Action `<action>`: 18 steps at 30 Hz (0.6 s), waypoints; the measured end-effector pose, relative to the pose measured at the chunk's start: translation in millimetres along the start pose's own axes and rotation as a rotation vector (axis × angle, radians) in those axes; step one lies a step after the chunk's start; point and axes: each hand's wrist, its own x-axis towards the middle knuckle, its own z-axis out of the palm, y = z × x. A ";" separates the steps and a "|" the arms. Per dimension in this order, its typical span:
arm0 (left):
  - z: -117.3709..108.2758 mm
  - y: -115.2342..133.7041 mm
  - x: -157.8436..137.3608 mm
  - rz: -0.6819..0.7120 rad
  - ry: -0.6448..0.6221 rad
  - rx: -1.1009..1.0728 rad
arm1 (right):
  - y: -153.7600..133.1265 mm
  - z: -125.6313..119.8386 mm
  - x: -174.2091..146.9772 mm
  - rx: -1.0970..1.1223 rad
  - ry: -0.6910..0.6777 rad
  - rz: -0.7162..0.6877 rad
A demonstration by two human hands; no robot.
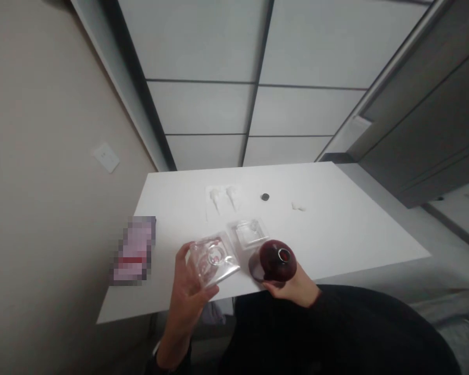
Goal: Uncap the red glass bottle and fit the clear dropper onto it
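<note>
My left hand [185, 291] grips a clear plastic tray [224, 263] by its left side, fingers behind and thumb at the lower edge. The tray is tilted above the front of the table, with a round recess in its middle. In my right hand [299, 289] is a rounded, glossy dark red vase [272, 263] with a small ringed opening facing up. My fingers wrap its lower right side and are partly hidden. A second clear plastic tray [250, 234] lies on the table just beyond both hands.
On the white table [347, 219] lie a flat clear packet [223, 199] with two white pointed pieces, a dark round disc [264, 197] and a small whitish scrap [298, 207]. A blurred-out pinkish item [135, 250] lies at the left edge. A wall rises beyond the left side.
</note>
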 end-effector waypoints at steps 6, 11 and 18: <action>-4.9 3.3 -1.0 -0.003 -0.106 0.100 | -0.3 -4.2 -3.8 0.108 -0.009 0.007; 3.6 2.6 -5.4 0.014 -0.009 0.072 | -0.1 -5.2 -4.4 0.085 0.023 0.029; 8.5 14.0 -21.2 0.091 0.121 0.190 | -28.8 -16.7 13.4 0.156 -0.012 -0.022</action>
